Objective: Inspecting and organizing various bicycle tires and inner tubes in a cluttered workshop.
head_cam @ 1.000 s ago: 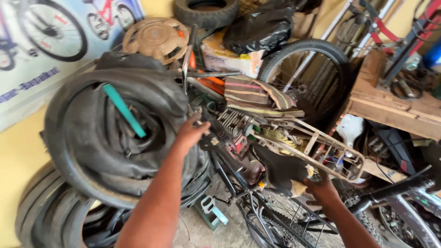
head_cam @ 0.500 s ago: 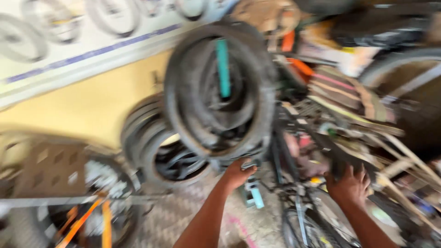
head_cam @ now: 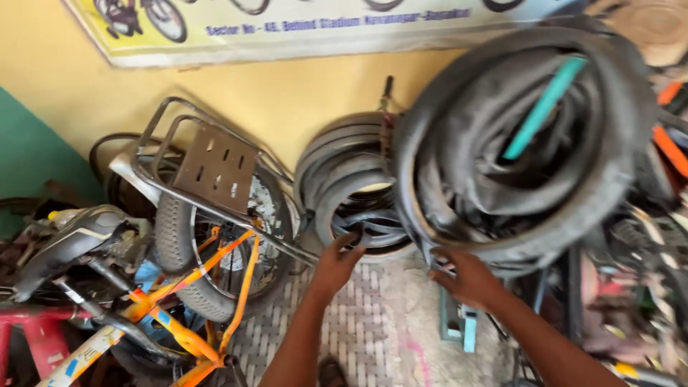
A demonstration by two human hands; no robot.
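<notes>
Both hands reach forward and low, the left hand [head_cam: 337, 266] with fingers curled at the stack of tyres [head_cam: 351, 193] leaning on the yellow wall [head_cam: 301, 100], the right hand [head_cam: 466, 278] gripping the bottom of the hanging tyre bundle [head_cam: 523, 143] just right.

— Where does the single head-worn camera look from?

— From above and behind both bare forearms, tilted steeply down toward the woven grey floor mat [head_cam: 358, 322] and forward to the yellow painted wall [head_cam: 287, 100].

— How near?

— Close: the left hand [head_cam: 337, 266] and right hand [head_cam: 469, 278] fill the lower middle, right at the bundle of black rubber tyres [head_cam: 516, 150]. The orange-framed bicycle [head_cam: 193, 287] sits at the left edge. No second view shares the scene.
</notes>
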